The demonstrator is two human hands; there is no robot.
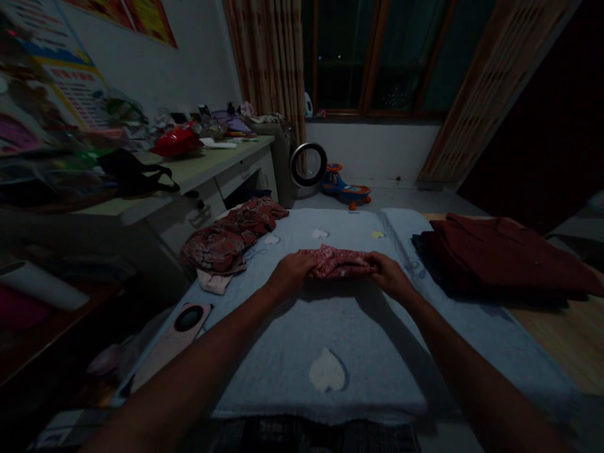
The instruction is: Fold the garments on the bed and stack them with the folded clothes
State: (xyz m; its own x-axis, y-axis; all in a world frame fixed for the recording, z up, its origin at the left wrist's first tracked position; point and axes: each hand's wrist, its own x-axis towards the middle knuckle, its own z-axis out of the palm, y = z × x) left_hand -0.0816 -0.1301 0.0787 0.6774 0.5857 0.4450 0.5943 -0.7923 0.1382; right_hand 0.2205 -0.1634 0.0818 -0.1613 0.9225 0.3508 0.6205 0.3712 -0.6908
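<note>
I see both bare hands out over the middle of a pale blue blanket [302, 340], one to each end of a folded red cloth [337, 264]. The left hand [291, 274] is closed on the cloth's left end, the right hand [392, 277] grips its right end, thumb on top, and the cloth stretches between them. Whether its underside touches the blanket I cannot tell.

To the left lies a crumpled patterned garment [231, 236]; nearer, by the left forearm, a pink phone [172, 340] with a round black lens. To the right sits a stack of dark red clothes [504, 258], on darker ones. A white heart [328, 371] marks the blanket's near part.

At the far side, a round door [308, 165] hangs open beside a blue and orange ride-on toy [346, 187]. A cluttered desk [198, 170] stands far left.
</note>
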